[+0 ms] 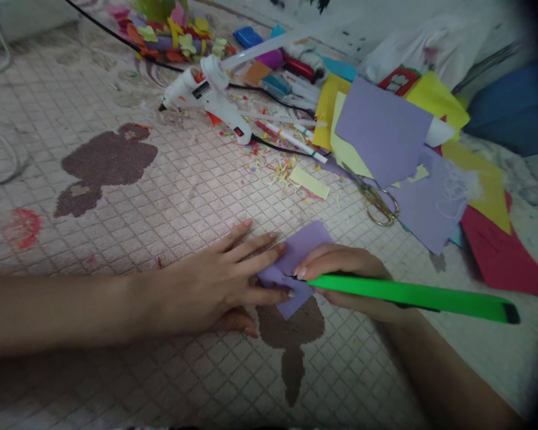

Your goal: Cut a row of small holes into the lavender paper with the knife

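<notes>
A small purple paper (296, 257) sits between your hands on the mat (183, 197)

Your left hand (215, 280) lies open and flat, fingers spread, pressing the paper down without gripping it. Your right hand (341, 275) is curled closed around a green marker (407, 298), its dark tip touching the paper just beside your left fingers (260, 257). Past the paper, up toward your right hand's side, gold scissors (376, 203) lie against a pile of purple, yellow and red sheets (381, 131). A white glue gun (206, 89) rests farther off, near a scatter of paper scraps (287, 170).
</notes>
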### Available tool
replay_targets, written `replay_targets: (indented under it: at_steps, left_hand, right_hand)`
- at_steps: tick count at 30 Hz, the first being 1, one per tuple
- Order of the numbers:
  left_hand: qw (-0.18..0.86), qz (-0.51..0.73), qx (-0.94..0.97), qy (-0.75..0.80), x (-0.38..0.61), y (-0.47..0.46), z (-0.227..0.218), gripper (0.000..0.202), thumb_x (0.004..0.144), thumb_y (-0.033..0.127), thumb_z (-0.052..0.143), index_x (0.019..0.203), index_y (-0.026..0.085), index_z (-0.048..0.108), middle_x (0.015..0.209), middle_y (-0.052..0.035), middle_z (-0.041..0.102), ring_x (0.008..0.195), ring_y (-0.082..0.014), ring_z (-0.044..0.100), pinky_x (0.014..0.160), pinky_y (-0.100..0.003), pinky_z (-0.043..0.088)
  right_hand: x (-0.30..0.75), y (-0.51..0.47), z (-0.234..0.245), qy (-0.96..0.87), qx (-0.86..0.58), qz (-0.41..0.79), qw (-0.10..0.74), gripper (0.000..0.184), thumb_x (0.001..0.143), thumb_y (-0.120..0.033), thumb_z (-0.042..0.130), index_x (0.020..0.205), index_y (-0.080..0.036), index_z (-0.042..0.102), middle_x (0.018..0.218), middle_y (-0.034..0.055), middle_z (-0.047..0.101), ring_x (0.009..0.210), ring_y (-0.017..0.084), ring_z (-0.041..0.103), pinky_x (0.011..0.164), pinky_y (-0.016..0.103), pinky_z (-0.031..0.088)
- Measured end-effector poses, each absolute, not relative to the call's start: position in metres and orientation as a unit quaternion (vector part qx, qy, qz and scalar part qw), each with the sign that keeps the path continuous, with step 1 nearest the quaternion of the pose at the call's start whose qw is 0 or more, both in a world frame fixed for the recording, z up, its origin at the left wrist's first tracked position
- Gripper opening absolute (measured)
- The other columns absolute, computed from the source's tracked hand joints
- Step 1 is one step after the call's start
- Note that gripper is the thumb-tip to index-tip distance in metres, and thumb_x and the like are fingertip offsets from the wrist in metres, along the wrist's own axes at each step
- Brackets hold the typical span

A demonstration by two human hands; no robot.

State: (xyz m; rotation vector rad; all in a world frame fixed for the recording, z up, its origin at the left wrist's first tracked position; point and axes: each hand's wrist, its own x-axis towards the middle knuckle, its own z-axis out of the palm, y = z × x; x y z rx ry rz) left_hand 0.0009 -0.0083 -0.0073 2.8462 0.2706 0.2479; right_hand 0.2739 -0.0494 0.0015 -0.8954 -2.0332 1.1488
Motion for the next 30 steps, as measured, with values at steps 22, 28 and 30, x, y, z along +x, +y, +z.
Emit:
replay_targets:
  at_steps: [22, 28, 30]
  left_hand:
    - [0.053, 0.106, 0.987, 0.112, 0.000, -0.016, -0.008, 0.065, 0.083, 0.067, 0.063, 0.138, 0.033, 0.052, 0.143, -0.0124, 0.051, 0.141, -0.0368, 0.040, 0.116, -0.062, 0.028]
    - [0.014, 0.081, 0.986, 0.148, 0.000, -0.024, -0.004, 0.074, 0.078, 0.075, 0.062, 0.140, 0.036, 0.051, 0.138, -0.0077, 0.055, 0.138, -0.0347, 0.043, 0.119, -0.061, 0.025]
    - [0.012, 0.082, 0.985, 0.150, 0.000, -0.025, -0.004, 0.074, 0.079, 0.074, 0.062, 0.140, 0.036, 0.051, 0.136, -0.0072, 0.055, 0.137, -0.0341, 0.044, 0.119, -0.060, 0.025]
  right_hand:
    - [0.262, -0.068, 0.005, -0.723, -0.440, 0.380, 0.374, 0.025, 0.086, -0.010, 0.065, 0.104, -0.025, 0.070, 0.097, 0.0035, 0.074, 0.090, 0.017, 0.070, 0.077, 0.029, 0.057]
    - [0.257, -0.068, 0.004, -0.720, -0.445, 0.366, 0.387, 0.026, 0.085, -0.009, 0.065, 0.104, -0.026, 0.070, 0.097, 0.0024, 0.074, 0.090, 0.016, 0.070, 0.078, 0.028, 0.057]
    - [0.256, -0.067, 0.003, -0.726, -0.434, 0.371, 0.384, 0.025, 0.085, -0.009, 0.065, 0.103, -0.025, 0.071, 0.096, 0.0027, 0.074, 0.089, 0.016, 0.070, 0.078, 0.028, 0.058]
